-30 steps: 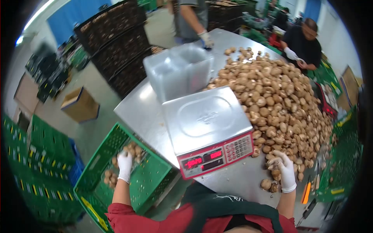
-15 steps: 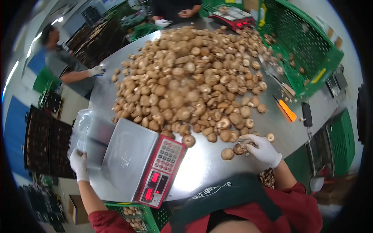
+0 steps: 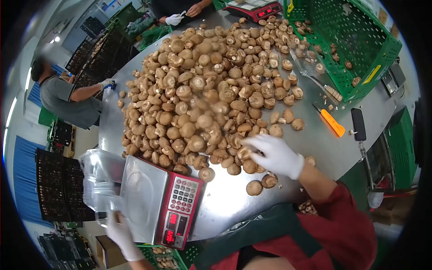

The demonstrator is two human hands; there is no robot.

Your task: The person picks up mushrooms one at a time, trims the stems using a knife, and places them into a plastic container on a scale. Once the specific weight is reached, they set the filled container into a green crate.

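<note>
White-gloved, my left hand [image 3: 120, 234] grips a clear tub [image 3: 107, 204] while my right hand [image 3: 278, 156] pinches a mushroom [image 3: 244, 153], light touch needed imo.

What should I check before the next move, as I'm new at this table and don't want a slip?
1. Scale pan free of mushrooms: ok.
2. Scale display lit: ok; its digits are too blurred to read.
3. Clear trays near the left hand: ok.
4. Left hand's grip firm on a tray: cannot tell.
5. Right hand at the mushrooms: ok.
6. Orange knife sheathed: not ok; its blade looks exposed, on the table.
</note>
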